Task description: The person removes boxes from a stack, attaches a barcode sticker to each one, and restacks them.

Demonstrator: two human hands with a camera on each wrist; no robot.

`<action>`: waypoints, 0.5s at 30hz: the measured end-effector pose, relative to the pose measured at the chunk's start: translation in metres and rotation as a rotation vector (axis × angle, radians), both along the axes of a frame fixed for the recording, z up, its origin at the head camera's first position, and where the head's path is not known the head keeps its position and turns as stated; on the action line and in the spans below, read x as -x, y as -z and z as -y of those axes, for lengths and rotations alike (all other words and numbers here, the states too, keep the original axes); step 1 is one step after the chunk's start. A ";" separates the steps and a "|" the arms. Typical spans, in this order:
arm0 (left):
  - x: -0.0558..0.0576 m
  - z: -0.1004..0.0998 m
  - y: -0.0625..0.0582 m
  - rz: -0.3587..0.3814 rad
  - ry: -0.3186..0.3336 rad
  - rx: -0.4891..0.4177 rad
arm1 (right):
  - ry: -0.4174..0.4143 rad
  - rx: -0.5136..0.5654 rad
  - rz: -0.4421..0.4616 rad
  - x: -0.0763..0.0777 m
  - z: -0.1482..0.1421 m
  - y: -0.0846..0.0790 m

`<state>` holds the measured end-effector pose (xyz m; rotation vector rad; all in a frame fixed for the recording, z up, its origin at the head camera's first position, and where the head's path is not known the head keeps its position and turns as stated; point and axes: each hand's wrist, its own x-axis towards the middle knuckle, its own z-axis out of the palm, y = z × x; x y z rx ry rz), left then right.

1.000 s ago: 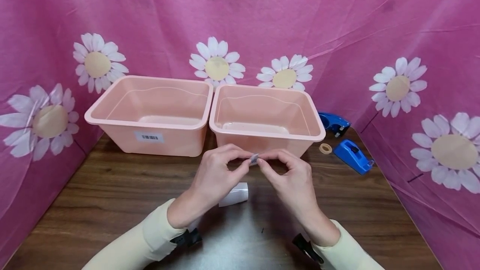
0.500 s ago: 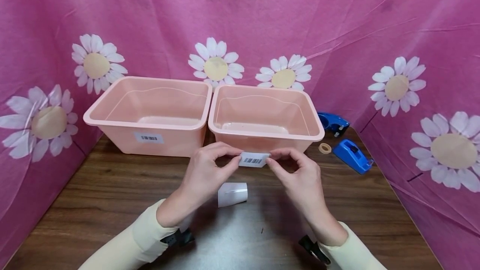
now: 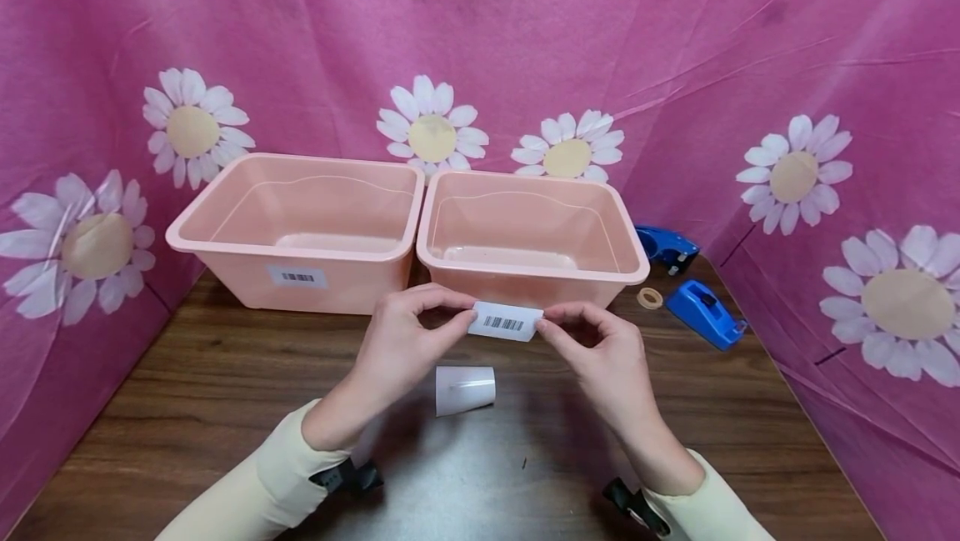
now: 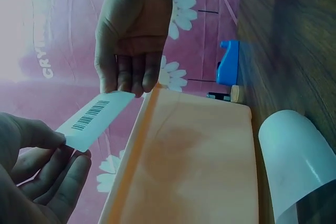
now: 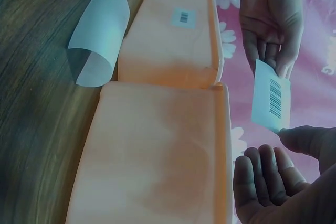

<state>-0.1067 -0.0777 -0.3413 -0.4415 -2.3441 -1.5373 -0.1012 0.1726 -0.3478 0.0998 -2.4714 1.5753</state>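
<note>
A small white barcode label [image 3: 505,322] is stretched between both hands, its printed side facing up toward the head camera. My left hand [image 3: 401,341] pinches its left end between thumb and index finger. The right end is pinched by my right hand [image 3: 600,358] in the same way. Both hands hold it above the table, in front of the right pink bin [image 3: 525,276]. In the right wrist view the label [image 5: 271,98] hangs beside the bin's rim, apart from it. Below the hands a curled white sheet [image 3: 465,391] lies on the table.
The left pink bin [image 3: 337,287] bears a barcode label [image 3: 298,276] on its front. To the right lie a blue tape dispenser [image 3: 703,313], a tan tape ring [image 3: 650,298] and another blue tool [image 3: 666,247], partly hidden. Pink flowered cloth [image 3: 480,16] walls in the wooden table [image 3: 187,391].
The hands have moved apart, and the label, first seen small and bunched between the fingertips, now shows its barcode in full. The curled sheet is now fully visible from above.
</note>
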 end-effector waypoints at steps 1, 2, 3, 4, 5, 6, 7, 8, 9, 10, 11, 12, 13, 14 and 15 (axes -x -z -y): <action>0.000 0.000 0.000 0.013 0.003 -0.007 | -0.001 0.001 0.004 0.000 0.000 0.000; 0.000 0.001 0.000 0.027 0.005 -0.014 | -0.003 0.003 0.009 0.000 0.000 0.000; 0.000 0.001 0.000 0.037 0.007 -0.018 | -0.004 0.002 0.013 0.001 0.000 -0.001; 0.001 0.001 0.000 0.047 0.008 -0.021 | -0.005 0.002 0.017 0.001 0.000 -0.001; 0.001 0.002 0.000 0.051 0.008 -0.022 | -0.006 0.003 0.023 0.001 0.000 -0.001; 0.001 0.002 0.000 0.054 0.009 -0.024 | -0.005 0.002 0.027 0.001 0.000 -0.002; 0.001 0.002 0.000 0.056 0.010 -0.026 | -0.006 0.002 0.030 0.001 0.000 -0.002; 0.001 0.002 0.000 0.055 0.011 -0.027 | -0.006 0.000 0.032 0.001 0.000 -0.002; 0.001 0.002 0.001 0.053 0.011 -0.027 | -0.007 -0.003 0.036 0.001 0.001 -0.003; 0.001 0.001 0.001 0.051 0.011 -0.027 | -0.007 -0.007 0.039 0.001 0.001 -0.003; 0.001 0.001 0.002 0.048 0.008 -0.026 | -0.006 -0.012 0.040 0.001 0.001 -0.003; 0.002 0.001 0.002 0.042 0.004 -0.019 | -0.006 -0.019 0.041 0.001 0.001 -0.003; 0.003 0.001 0.003 0.034 -0.002 -0.010 | -0.006 -0.028 0.041 0.001 0.001 -0.003; 0.004 0.001 0.003 0.025 -0.011 0.003 | -0.007 -0.038 0.041 0.002 0.002 -0.002; 0.005 0.001 0.004 0.015 -0.021 0.018 | -0.011 -0.048 0.042 0.002 0.002 -0.002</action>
